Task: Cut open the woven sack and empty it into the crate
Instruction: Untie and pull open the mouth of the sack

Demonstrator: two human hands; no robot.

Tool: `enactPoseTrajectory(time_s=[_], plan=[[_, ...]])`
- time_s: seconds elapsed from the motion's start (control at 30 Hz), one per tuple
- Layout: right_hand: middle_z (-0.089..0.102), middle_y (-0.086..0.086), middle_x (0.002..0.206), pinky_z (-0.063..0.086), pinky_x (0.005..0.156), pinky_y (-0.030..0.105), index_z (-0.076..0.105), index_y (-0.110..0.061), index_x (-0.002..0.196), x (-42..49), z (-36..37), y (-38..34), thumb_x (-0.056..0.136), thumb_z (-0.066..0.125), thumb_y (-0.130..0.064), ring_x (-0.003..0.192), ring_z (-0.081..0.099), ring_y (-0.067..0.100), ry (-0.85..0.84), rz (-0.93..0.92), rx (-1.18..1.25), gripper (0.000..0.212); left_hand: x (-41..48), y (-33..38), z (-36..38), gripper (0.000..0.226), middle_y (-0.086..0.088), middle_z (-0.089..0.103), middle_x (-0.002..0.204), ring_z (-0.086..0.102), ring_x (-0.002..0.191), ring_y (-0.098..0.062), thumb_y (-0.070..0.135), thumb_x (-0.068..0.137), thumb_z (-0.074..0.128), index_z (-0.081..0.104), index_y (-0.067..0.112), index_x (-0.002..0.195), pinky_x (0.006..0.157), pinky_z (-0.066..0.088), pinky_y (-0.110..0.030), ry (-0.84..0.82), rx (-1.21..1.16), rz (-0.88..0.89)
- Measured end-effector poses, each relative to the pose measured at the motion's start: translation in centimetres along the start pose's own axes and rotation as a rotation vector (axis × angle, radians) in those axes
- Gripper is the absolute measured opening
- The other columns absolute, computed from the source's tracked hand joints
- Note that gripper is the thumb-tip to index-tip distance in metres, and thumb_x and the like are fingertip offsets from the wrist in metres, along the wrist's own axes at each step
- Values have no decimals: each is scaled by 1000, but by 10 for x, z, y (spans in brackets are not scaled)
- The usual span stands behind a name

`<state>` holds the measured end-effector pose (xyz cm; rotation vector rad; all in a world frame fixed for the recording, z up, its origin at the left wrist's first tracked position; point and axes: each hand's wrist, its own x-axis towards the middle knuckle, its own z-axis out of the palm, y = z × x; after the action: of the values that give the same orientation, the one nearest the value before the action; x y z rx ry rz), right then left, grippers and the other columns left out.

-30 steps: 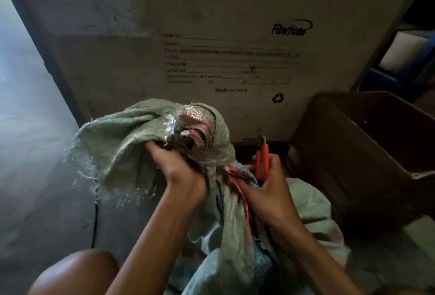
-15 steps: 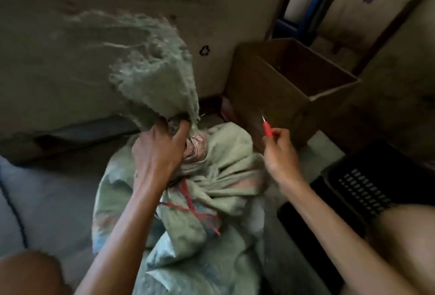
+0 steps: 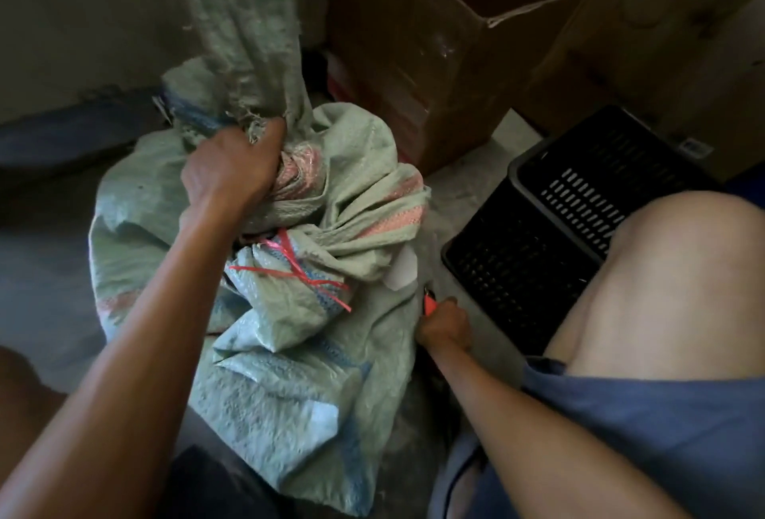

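Head view, largest item first: woven sack (image 3: 289, 353), pale green, lies slumped on the floor (image 3: 45, 282) between the person's knees, its gathered neck uppermost. Cardboard box (image 3: 434, 42) stands open behind it. Black slotted crate (image 3: 538, 270) sits just beside the sack on the right, mouth up, likely placed there to receive the contents. Left hand (image 3: 227, 174) has its fingers clenched on the frayed neck, seemingly to steady it. Right hand (image 3: 445, 322), low beside the crate, fingers closed around a red-handled cutter (image 3: 429, 302). Red string (image 3: 298, 270) is wound round a bundled fold of the sack.
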<state>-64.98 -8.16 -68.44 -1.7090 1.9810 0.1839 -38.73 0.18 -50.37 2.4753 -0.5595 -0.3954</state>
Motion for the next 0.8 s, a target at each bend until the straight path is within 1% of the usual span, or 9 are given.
enactPoseTrajectory(time_s=[0.1, 0.2, 0.27, 0.33, 0.47, 0.53, 0.63, 0.7, 0.8], plan=[[58, 16, 131, 49, 98, 44, 59, -14, 122, 2, -3, -6, 92, 56, -41, 123, 54, 36, 25, 57, 17, 42, -1, 2, -3, 79, -32, 52, 142, 51, 130, -45, 63, 99, 28, 55, -1, 137, 103, 40, -46, -43, -64, -72], [53, 17, 134, 43, 102, 44, 63, -20, 125, -4, -29, -42, 92, 56, -27, 128, 45, 37, 150, 63, 266, 35, 8, -3, -5, 85, -25, 56, 142, 53, 129, -43, 71, 90, 32, 57, 5, 138, 105, 41, -46, -115, -250, -163], [59, 17, 127, 42, 103, 40, 68, -20, 120, -16, -54, -77, 92, 56, -18, 123, 50, 38, 290, -130, 480, 30, 15, -7, -9, 91, -19, 66, 134, 62, 120, -41, 75, 71, 50, 65, 7, 129, 103, 48, -49, -115, -564, -275], [62, 10, 112, 44, 100, 41, 71, -20, 109, -39, -84, -112, 90, 58, -16, 110, 57, 35, 449, -448, 643, 24, 24, -14, -15, 80, -14, 76, 118, 73, 103, -33, 62, 62, 67, 71, 10, 122, 98, 56, -47, -159, -875, -354], [62, -2, 99, 52, 88, 38, 68, -22, 106, -99, -161, -177, 87, 60, -20, 94, 61, 25, 626, -938, 828, 21, 20, -8, -46, 56, -11, 77, 115, 76, 103, -28, 43, 76, 75, 72, 12, 123, 96, 58, -47, -310, -1180, -312], [69, -5, 92, 55, 85, 37, 69, -25, 98, -125, -191, -208, 89, 61, -37, 90, 65, 15, 440, -1037, 767, 16, 17, -5, -59, 46, -13, 76, 117, 74, 107, -30, 39, 86, 71, 71, 11, 123, 90, 61, -45, -298, -1295, -283], [77, 3, 84, 55, 82, 37, 76, -12, 88, -148, -199, -246, 83, 64, -61, 86, 72, 17, -126, -962, 523, 51, 10, 2, -78, 44, -18, 72, 125, 71, 114, -31, 34, 95, 64, 66, 8, 131, 82, 64, -40, -267, -1428, -192], [78, 10, 87, 56, 79, 39, 77, -8, 91, -152, -196, -258, 83, 66, -59, 90, 73, 27, -379, -913, 557, 52, 3, 9, -89, 44, -18, 73, 123, 72, 111, -29, 34, 98, 59, 64, 7, 131, 80, 64, -36, -181, -1464, -119], [78, 4, 91, 54, 62, 26, 74, -13, 103, -150, -195, -265, 92, 66, -37, 82, 74, 17, -551, -914, 773, 28, -7, 18, -103, 51, -16, 76, 115, 77, 97, -23, 48, 99, 49, 68, 8, 124, 80, 64, -34, -139, -1436, -9]])
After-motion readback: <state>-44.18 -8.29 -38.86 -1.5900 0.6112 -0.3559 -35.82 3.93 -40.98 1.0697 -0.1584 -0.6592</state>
